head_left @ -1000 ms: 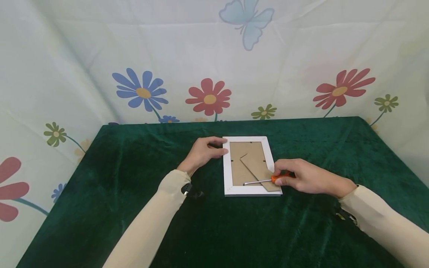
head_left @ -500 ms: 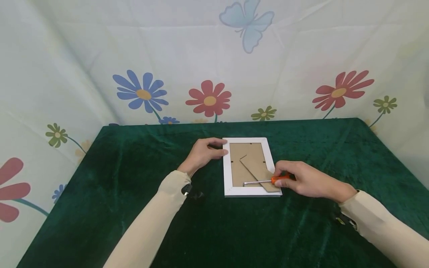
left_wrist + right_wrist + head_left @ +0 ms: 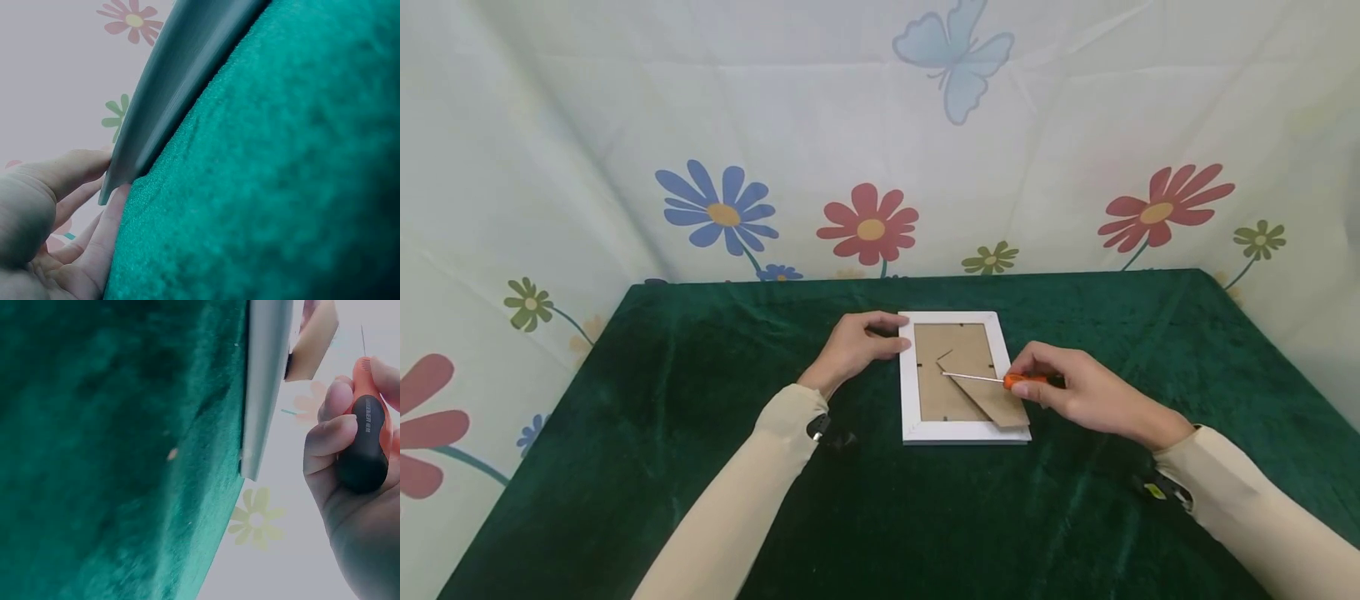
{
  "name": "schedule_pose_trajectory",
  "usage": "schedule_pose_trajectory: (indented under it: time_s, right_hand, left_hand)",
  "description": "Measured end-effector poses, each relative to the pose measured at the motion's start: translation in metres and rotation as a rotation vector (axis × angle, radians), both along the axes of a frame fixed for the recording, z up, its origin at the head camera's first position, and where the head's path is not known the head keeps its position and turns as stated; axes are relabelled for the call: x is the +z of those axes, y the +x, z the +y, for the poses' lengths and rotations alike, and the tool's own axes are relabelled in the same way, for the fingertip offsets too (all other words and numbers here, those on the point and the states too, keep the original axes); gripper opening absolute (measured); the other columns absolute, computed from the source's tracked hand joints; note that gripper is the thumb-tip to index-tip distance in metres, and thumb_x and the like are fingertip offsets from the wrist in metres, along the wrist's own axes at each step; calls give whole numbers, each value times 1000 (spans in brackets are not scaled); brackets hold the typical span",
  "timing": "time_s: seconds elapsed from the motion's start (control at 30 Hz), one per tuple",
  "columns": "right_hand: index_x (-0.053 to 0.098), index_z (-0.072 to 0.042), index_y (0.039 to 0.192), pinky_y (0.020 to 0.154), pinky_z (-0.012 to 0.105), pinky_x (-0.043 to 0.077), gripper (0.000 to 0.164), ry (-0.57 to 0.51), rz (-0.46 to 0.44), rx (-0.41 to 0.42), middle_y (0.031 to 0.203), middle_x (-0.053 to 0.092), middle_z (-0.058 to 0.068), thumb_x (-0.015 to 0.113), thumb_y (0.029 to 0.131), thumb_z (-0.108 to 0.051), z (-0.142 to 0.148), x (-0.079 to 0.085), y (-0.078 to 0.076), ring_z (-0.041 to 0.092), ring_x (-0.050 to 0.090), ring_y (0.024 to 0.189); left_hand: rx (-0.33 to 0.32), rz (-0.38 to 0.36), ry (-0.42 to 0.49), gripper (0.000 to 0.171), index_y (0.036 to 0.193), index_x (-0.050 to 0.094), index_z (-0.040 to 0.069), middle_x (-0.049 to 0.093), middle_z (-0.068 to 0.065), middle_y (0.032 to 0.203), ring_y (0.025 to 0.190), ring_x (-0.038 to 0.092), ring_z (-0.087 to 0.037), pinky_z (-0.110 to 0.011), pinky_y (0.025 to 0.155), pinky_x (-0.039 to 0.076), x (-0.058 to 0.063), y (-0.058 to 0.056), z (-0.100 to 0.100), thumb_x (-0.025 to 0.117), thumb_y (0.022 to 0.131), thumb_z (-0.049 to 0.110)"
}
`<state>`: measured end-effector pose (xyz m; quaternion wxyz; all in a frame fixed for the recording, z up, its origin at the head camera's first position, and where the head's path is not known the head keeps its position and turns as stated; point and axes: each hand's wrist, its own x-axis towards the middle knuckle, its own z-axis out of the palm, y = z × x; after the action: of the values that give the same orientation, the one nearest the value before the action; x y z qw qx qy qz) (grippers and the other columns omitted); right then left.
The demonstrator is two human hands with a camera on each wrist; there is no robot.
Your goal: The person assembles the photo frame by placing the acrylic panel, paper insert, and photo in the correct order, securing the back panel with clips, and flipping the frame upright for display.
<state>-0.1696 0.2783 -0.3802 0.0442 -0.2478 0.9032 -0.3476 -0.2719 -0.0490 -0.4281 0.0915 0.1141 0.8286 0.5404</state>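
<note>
A white picture frame [image 3: 911, 392] lies back side up, its brown backing board [image 3: 931, 387] showing with small dark tabs along the edges. A cardboard stand leg [image 3: 996, 404] slants across the board to the lower right corner. My left hand [image 3: 852, 343] pinches the frame's left edge; in the left wrist view the thumb [image 3: 78, 172] is on one face and fingers are below. My right hand [image 3: 1078, 387] grips a screwdriver [image 3: 365, 425] with an orange and black handle. Its thin metal shaft points left over the stand leg, the tip at the leg's upper end.
Dark green velvet cloth [image 3: 820, 517] covers the table. Behind it hangs a white backdrop [image 3: 1045, 125] printed with flowers and a butterfly. A black band with a device [image 3: 1165, 489] sits at each wrist.
The screwdriver has risen from the tab at the board's lower edge and moved up the board to the stand leg's upper end. My left hand keeps its place on the frame.
</note>
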Motion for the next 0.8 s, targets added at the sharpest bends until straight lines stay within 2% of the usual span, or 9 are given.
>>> schedule_pose_trajectory:
  time_s: [0.27,0.37,0.53,0.8]
  right_hand:
    - [63,-11,121,63,30,55,18,-122,-47,-61,98,66,13,69,106,-19,-4,2,-8,33,62,75]
    - [62,-9,124,61,31,55,24,-141,-43,-87,98,65,13,70,105,-20,-5,3,-12,34,61,74]
    - [59,-8,130,64,31,56,34,-136,-17,-134,109,66,9,73,104,-24,-7,8,-17,33,62,79]
    - [58,-5,136,71,31,59,36,-164,8,-160,122,67,14,71,104,-17,-8,12,-28,38,64,88]
  left_hand:
    - [-5,2,5,42,135,74,20,70,-4,125,96,73,-21,-40,100,58,-1,1,0,84,95,24]
    - [-7,3,6,42,135,74,20,70,-4,126,96,74,-21,-40,101,58,-1,1,0,84,95,24]
    - [-6,12,4,42,135,74,21,70,-3,125,95,73,-20,-41,100,58,-1,0,-1,85,94,25]
    - [-15,17,11,42,135,74,20,71,-3,125,96,74,-20,-40,100,58,-2,-1,-1,85,94,24]
